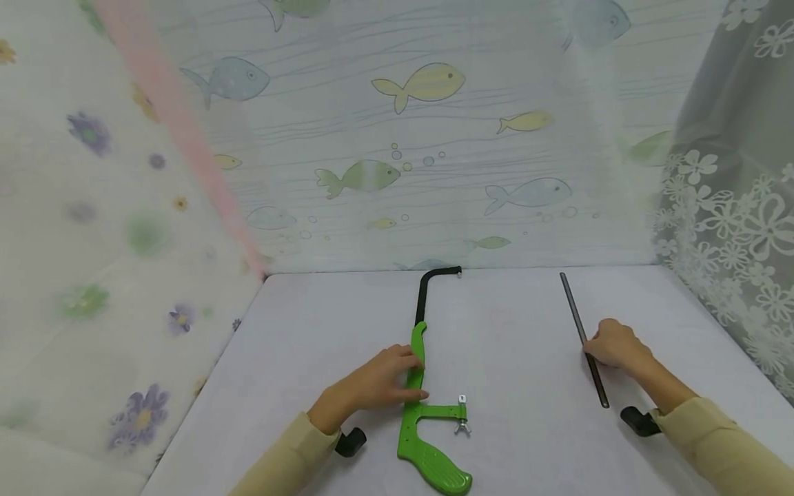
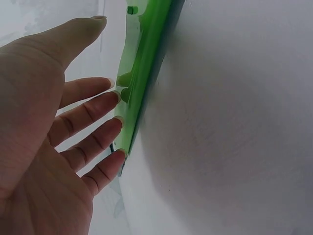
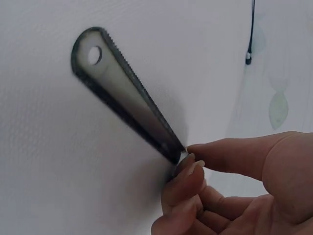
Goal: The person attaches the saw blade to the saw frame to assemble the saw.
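- Saw frame (image 1: 409, 428), green: on the surface (image 1: 509, 386), left of the right hand. I read its long axis as running away from the person; the black bar (image 1: 422, 300) lies at the far end, its tip bent right; the grip (image 1: 443, 472) lies nearest, slanting right.
- Wing nut (image 1: 462, 428), silver: on the short arm jutting right from the frame.
- Left hand (image 1: 386, 380): spread loosely, thumb apart, fingertips touching the frame.
- Saw blade (image 1: 575, 313), thin, dark: well right of the frame, long axis near to far, far end leaning left. I note a holed near end and one toothed edge.
- Right hand (image 1: 615, 344): pinching the blade about mid-length. I cannot tell whether the blade is raised.
- Fish-printed cloth (image 1: 459, 207): behind the surface.
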